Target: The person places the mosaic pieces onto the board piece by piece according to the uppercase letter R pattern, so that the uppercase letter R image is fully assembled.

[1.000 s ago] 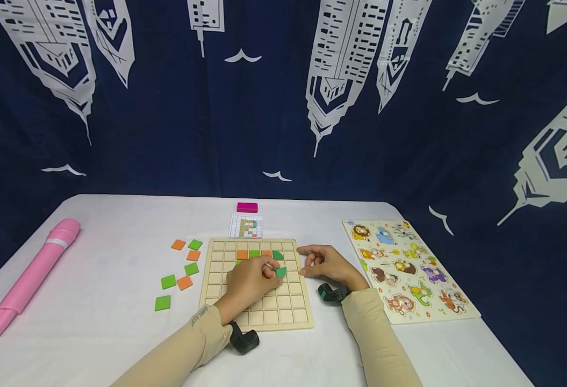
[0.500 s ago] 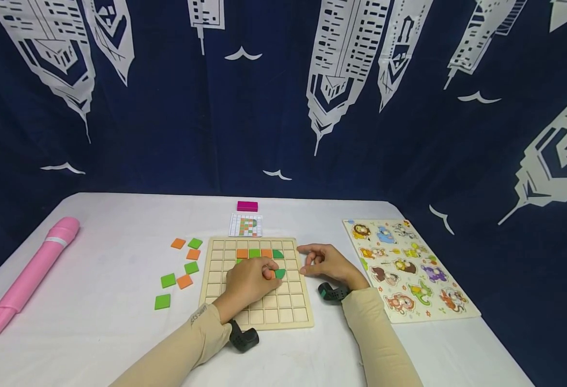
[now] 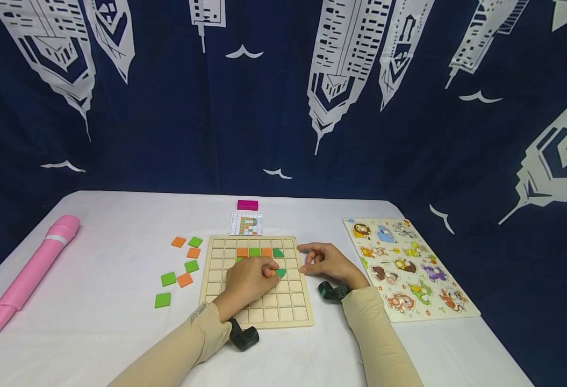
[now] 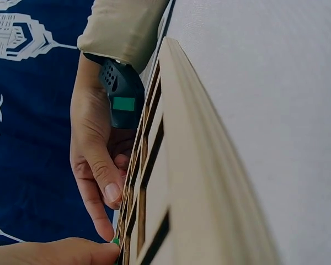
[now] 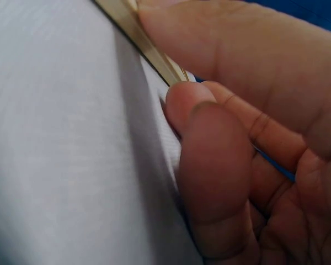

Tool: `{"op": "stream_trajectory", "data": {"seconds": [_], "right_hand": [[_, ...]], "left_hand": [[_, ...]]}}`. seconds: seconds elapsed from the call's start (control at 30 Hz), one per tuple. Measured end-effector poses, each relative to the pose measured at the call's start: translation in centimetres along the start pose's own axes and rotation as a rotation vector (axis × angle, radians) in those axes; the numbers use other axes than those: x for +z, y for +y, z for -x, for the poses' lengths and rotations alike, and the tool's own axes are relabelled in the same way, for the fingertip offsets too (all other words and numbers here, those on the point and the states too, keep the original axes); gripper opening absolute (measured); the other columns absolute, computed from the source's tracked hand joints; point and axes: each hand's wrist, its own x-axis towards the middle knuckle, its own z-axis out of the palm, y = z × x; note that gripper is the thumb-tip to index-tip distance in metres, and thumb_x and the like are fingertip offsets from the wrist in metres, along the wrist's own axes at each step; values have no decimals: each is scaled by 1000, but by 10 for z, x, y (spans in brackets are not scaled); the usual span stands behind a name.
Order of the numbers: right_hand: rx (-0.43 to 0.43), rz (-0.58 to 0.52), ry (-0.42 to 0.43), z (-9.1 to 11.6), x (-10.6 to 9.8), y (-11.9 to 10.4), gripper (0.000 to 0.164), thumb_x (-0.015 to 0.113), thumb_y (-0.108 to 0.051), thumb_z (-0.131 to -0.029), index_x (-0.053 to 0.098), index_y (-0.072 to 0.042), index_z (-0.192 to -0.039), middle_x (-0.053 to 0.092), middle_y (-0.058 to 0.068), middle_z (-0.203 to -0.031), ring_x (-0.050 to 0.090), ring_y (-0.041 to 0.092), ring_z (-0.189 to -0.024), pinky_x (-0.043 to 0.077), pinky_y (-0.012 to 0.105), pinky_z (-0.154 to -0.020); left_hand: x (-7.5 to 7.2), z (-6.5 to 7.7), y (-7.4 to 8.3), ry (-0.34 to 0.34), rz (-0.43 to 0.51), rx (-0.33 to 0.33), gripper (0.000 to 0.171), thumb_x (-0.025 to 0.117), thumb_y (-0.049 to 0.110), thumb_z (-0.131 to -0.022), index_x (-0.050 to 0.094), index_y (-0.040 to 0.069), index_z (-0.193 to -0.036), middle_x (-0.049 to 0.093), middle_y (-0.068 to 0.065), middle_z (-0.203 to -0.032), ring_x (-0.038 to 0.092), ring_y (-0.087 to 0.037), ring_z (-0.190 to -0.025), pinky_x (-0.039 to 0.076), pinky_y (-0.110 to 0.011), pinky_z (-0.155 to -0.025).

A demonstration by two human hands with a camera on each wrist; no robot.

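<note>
My left hand (image 3: 249, 279) lies over the wooden grid board (image 3: 283, 317), thumb and fingertips pinching a dark green quarter-circle tile (image 3: 281, 273) down at a cell. A sliver of that tile shows by the thumb tip in the left wrist view. Farther up the board, a row holds an orange tile (image 3: 242, 252), a light green tile (image 3: 254, 252) and another quarter-circle tile (image 3: 278, 252); the hand hides part of the cells below. At the board's right edge my right hand (image 3: 329, 263) rests with index fingertip and thumb touching the rim, its other fingers loosely curled.
Several loose green and orange square tiles (image 3: 163, 300) lie left of the board. A pattern card (image 3: 246, 223) and a magenta block (image 3: 248, 205) sit behind it. A pink microphone-shaped object (image 3: 34, 274) lies far left, an animal puzzle board (image 3: 399, 258) right.
The quarter-circle tile in my left hand has come down slightly and now lies flatter at its cell. My right hand stays at the board's edge.
</note>
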Motion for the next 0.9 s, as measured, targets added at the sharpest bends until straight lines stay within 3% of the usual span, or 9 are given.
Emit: {"op": "stream_trajectory", "data": {"seconds": [0.23,0.47,0.7,0.9], "right_hand": [[2,-2,-1,0,0,0,61,83,6,-88,57,17,-142,63,1,-88,48,7,-67,43,18,-62],[-10,3,-1,0,0,2,60,82,7,-89,56,19,-142,62,1,-88,47,7,-68,41,19,-62],[-6,-5,0,1,1,2,61,82,7,-88,56,19,-142,63,1,-87,47,7,-68,42,19,-62],[-3,16,9,-1,2,2,59,82,7,-88,58,17,-141,63,-1,-87,46,7,-67,41,19,-62]], "left_hand": [[-2,-1,0,-3,-5,4,16,85,19,-88,82,17,-105,61,15,-73,56,-4,-68,45,-36,-67],[-5,1,4,-58,24,-8,21,82,21,-91,80,16,-111,63,15,-77,56,-5,-67,45,-31,-62],[-11,6,9,-106,93,41,19,81,19,-94,80,16,-113,66,14,-81,56,-5,-67,44,-28,-60],[-25,16,12,-189,196,117,21,77,18,-96,80,12,-117,72,13,-91,66,-8,-86,53,-33,-79]]}}
